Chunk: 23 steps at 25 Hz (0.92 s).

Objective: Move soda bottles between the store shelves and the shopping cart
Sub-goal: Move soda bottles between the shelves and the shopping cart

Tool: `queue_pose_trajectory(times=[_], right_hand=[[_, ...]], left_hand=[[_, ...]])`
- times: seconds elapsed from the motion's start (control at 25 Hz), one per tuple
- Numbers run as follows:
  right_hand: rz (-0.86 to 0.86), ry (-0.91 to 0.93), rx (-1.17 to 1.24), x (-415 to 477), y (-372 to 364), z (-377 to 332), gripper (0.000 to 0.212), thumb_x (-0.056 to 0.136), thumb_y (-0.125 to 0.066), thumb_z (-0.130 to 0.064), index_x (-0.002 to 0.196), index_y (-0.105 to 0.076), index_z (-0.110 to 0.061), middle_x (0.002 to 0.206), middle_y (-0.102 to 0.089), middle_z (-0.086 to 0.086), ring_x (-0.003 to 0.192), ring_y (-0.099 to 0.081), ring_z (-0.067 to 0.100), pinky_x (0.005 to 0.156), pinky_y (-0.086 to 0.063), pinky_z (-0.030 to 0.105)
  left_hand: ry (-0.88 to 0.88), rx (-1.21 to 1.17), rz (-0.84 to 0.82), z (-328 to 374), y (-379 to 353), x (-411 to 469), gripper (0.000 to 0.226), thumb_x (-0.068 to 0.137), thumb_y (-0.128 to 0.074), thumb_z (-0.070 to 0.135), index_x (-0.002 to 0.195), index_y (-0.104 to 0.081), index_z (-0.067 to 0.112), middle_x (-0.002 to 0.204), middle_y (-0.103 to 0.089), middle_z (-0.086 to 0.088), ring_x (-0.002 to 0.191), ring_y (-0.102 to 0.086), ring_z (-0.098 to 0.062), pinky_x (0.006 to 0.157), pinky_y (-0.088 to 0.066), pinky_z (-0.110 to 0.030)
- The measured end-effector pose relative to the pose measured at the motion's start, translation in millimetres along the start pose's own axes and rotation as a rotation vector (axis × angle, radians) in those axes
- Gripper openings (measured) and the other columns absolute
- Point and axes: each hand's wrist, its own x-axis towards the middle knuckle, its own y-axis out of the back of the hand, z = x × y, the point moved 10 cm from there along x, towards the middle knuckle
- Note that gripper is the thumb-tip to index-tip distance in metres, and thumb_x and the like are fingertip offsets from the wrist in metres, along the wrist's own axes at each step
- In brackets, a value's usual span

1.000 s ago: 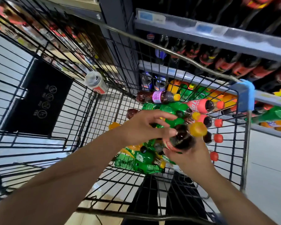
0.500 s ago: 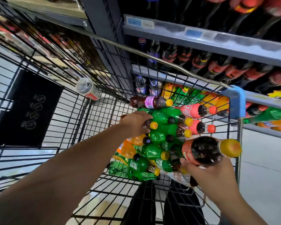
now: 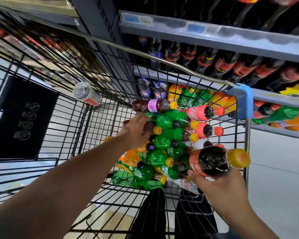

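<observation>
My right hand (image 3: pixel 219 185) grips a dark cola bottle (image 3: pixel 212 161) with a red label and yellow cap, held above the near right corner of the black wire shopping cart (image 3: pixel 97 128). My left hand (image 3: pixel 136 131) reaches into the cart and closes around another dark bottle with a yellow cap (image 3: pixel 153 129), which it mostly hides. Under both hands lies a pile of green bottles (image 3: pixel 164 142), orange ones (image 3: pixel 129 158), pink-labelled ones (image 3: pixel 199 112) and a purple-labelled bottle (image 3: pixel 155 106).
A soda can (image 3: pixel 86 94) lies against the cart's far left wall. Store shelves (image 3: pixel 214 37) full of dark bottles rise behind the cart; a lower shelf holds orange and green bottles. The cart's blue corner guard (image 3: pixel 242 100) is on the right.
My right hand has lifted the cola bottle up and to the right, out of the pile. My left hand has let go of it and reached deeper left onto another bottle.
</observation>
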Motion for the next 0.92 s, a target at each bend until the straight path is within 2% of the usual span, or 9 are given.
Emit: queue_pose_trajectory(times=[0.08, 0.12, 0.16, 0.24, 0.32, 0.44, 0.56, 0.76, 0.92], right_hand=[[0.005, -0.004, 0.005, -1, 3, -1, 0.033, 0.068, -0.092, -0.019, 0.092, -0.075, -0.032, 0.086, -0.073, -0.034, 0.085, -0.065, -0.018, 0.068, -0.04, -0.007], [0.006, -0.004, 0.003, -2, 4, -1, 0.034, 0.067, -0.092, -0.019, 0.093, -0.075, -0.033, 0.086, -0.072, -0.036, 0.086, -0.064, -0.019, 0.068, -0.039, -0.007], [0.007, -0.004, -0.001, -3, 5, -2, 0.035, 0.067, -0.092, -0.019, 0.094, -0.074, -0.032, 0.087, -0.071, -0.037, 0.087, -0.063, -0.021, 0.068, -0.038, -0.008], [0.013, -0.003, 0.003, -4, 5, -2, 0.036, 0.067, -0.093, -0.018, 0.096, -0.074, -0.03, 0.088, -0.071, -0.036, 0.088, -0.063, -0.02, 0.069, -0.038, -0.008], [0.022, 0.0, 0.009, -5, 5, -1, 0.039, 0.067, -0.093, -0.019, 0.099, -0.073, -0.028, 0.089, -0.071, -0.035, 0.088, -0.062, -0.02, 0.068, -0.037, -0.008], [0.023, 0.006, 0.016, -6, 3, 0, 0.044, 0.068, -0.093, -0.019, 0.106, -0.073, -0.023, 0.09, -0.072, -0.034, 0.088, -0.063, -0.02, 0.067, -0.039, -0.007], [0.008, 0.008, 0.063, -6, -2, 2, 0.05, 0.069, -0.092, -0.015, 0.114, -0.071, -0.019, 0.096, -0.074, -0.028, 0.09, -0.067, -0.013, 0.07, -0.042, -0.004], [0.003, 0.013, 0.102, -8, -7, 0, 0.054, 0.071, -0.09, -0.012, 0.121, -0.067, -0.014, 0.1, -0.077, -0.017, 0.094, -0.071, -0.005, 0.073, -0.046, -0.001], [0.056, 0.01, 0.082, -11, 2, -1, 0.055, 0.068, -0.092, -0.015, 0.117, -0.068, -0.017, 0.097, -0.076, -0.022, 0.09, -0.069, -0.009, 0.069, -0.045, -0.002]], left_hand=[[-0.057, -0.07, 0.113, 0, 12, -19, 0.035, 0.092, -0.062, 0.029, 0.126, -0.056, 0.023, 0.132, -0.046, 0.004, 0.115, -0.057, -0.021, 0.085, -0.051, -0.03], [-0.077, -0.095, 0.082, -1, 8, -29, 0.034, 0.091, -0.062, 0.034, 0.124, -0.058, 0.025, 0.134, -0.048, 0.004, 0.12, -0.055, -0.021, 0.09, -0.05, -0.029], [-0.09, -0.087, -0.009, -1, -2, -38, 0.042, 0.09, -0.059, 0.046, 0.128, -0.058, 0.028, 0.14, -0.048, 0.004, 0.129, -0.049, -0.02, 0.101, -0.047, -0.033], [-0.13, 0.067, -0.196, -1, -28, -52, 0.069, 0.084, -0.049, 0.069, 0.143, -0.047, 0.034, 0.151, -0.039, 0.008, 0.142, -0.032, -0.015, 0.116, -0.033, -0.041], [-0.173, 0.175, -0.197, 1, -38, -51, 0.068, 0.089, -0.055, 0.061, 0.149, -0.041, 0.033, 0.151, -0.037, 0.009, 0.142, -0.029, -0.014, 0.117, -0.032, -0.039], [-0.193, 0.115, -0.074, 9, -29, -42, 0.053, 0.091, -0.068, 0.04, 0.141, -0.054, 0.026, 0.137, -0.051, 0.009, 0.13, -0.04, -0.015, 0.107, -0.04, -0.036], [-0.192, 0.094, -0.038, 11, -26, -41, 0.051, 0.089, -0.072, 0.041, 0.136, -0.06, 0.025, 0.127, -0.055, 0.011, 0.121, -0.044, -0.013, 0.1, -0.044, -0.036], [-0.152, 0.079, -0.028, 8, -28, -46, 0.051, 0.092, -0.068, 0.042, 0.139, -0.057, 0.027, 0.133, -0.053, 0.011, 0.126, -0.041, -0.013, 0.102, -0.043, -0.04], [-0.121, 0.042, -0.044, 10, -30, -50, 0.055, 0.089, -0.072, 0.038, 0.14, -0.056, 0.024, 0.137, -0.05, 0.008, 0.129, -0.042, -0.014, 0.107, -0.041, -0.039]])
